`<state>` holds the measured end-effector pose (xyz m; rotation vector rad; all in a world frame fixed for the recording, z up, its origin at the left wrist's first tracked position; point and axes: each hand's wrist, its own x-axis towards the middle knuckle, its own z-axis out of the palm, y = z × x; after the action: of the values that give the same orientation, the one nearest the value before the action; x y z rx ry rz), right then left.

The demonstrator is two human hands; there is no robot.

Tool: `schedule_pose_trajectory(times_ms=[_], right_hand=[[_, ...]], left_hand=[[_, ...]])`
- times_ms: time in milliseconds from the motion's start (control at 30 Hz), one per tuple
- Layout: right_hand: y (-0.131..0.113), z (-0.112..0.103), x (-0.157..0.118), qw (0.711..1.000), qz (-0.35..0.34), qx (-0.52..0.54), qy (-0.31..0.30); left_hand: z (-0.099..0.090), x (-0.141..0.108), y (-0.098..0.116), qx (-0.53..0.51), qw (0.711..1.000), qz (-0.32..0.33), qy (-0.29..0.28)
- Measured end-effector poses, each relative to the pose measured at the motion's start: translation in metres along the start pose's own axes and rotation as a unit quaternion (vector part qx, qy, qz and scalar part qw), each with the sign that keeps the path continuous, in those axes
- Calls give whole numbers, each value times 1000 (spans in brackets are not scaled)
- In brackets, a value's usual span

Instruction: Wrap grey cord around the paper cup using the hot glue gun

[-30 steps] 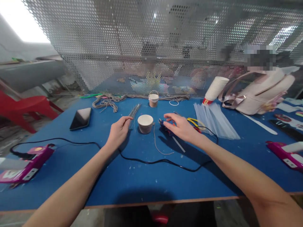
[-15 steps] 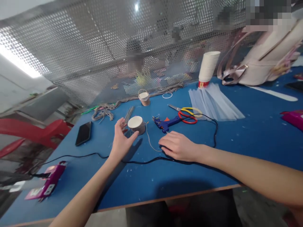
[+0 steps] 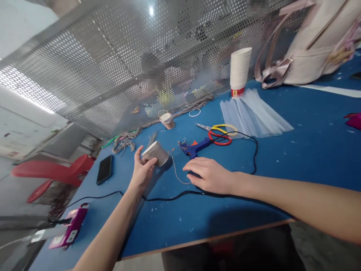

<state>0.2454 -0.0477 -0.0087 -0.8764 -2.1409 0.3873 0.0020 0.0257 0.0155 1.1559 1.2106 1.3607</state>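
Observation:
My left hand (image 3: 142, 167) grips a cord-wrapped paper cup (image 3: 156, 153) between thumb and fingers, tilting it so its white end faces up and left. From the cup a thin grey cord (image 3: 176, 171) trails across the table to near my right hand (image 3: 207, 175). That hand hovers or rests low over the table, palm down, fingers apart from the thumb and nothing visibly held. Just beyond it lies a blue hot glue gun (image 3: 194, 148). Scissors (image 3: 217, 131) with red and yellow handles lie behind the glue gun. A small finished-looking bucket (image 3: 167, 121) with a handle stands farther back.
A black cable (image 3: 175, 196) crosses the blue table (image 3: 169, 222). A phone (image 3: 104, 169) and a purple power strip (image 3: 70, 227) lie left. Stacked paper cups (image 3: 240, 71), translucent strips (image 3: 254, 116) and a pale bag (image 3: 307, 56) are back right. A perforated metal screen (image 3: 113, 67) borders the back.
My left hand has closed on the cord-wrapped cup and tipped it over to the left. My right hand has opened slightly near the cord. The view has shifted a little.

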Motion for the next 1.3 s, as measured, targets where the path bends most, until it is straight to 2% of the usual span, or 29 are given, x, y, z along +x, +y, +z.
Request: schedule_pose_trajectory(times_ms=[100,200,267,400,633,867,1100,1300], right_hand=[[-4,0,5,992,75,91,49],[-7,-1,10,974,136,171,62],[-9,-1,12,961,164,211,66],[-9,-1,15,944,191,255,79],[-7,-1,14,916,213,327,90],[-5,-4,20,921,223,301,103],[-9,-9,19,940,231,214,129],[-16,-10,18,941,201,229,145]], left_hand=[[3,-13,10,-53,997,-35,-35],[13,-27,17,-83,987,-98,-92],[20,-34,21,-104,982,-122,-98],[30,-41,22,-128,976,-145,-96],[41,-44,18,-135,964,-184,-133],[48,-51,19,-111,964,-194,-141],[45,-60,21,-71,960,-156,-223],[46,-62,22,-113,957,-163,-212]])
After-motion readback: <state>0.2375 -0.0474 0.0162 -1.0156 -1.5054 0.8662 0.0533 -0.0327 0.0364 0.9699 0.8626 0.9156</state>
